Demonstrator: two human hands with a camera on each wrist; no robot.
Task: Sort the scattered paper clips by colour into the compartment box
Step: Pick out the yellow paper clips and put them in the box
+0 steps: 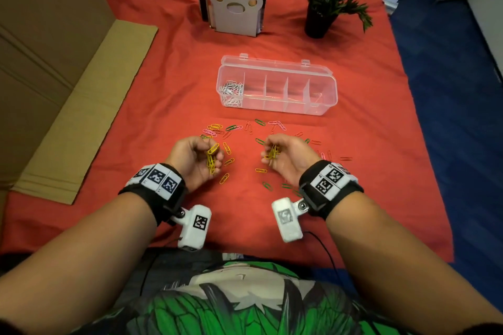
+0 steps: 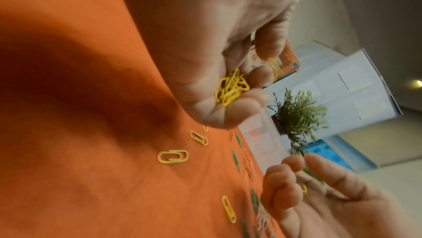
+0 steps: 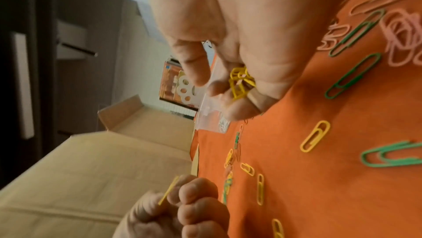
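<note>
The yellow paper clips [image 1: 211,158] were my concern: a bunch sat in my left hand [image 1: 194,160] and a second bunch of yellow clips [image 1: 273,153] in my right hand [image 1: 285,156], with more yellow ones loose on the red cloth [image 1: 168,84] between and around both hands. I judged the step to be gathering every yellow before carrying them over, so I wanted to pick up the strays one at a time with my fingertips while keeping the held clips trapped against the palm, or they would spill. My left hand was curled, fingers and thumb closed round its bunch. My right hand was likewise half-closed, fingers cupped round its clips, thumb standing slightly off. Green, pink and orange clips [image 1: 260,122] lay scattered beyond my hands. Further back on the bench stood the clear compartment box [image 1: 328,102], lid open, with silver clips [image 1: 232,91] in its leftmost section and the others looking empty.
</note>
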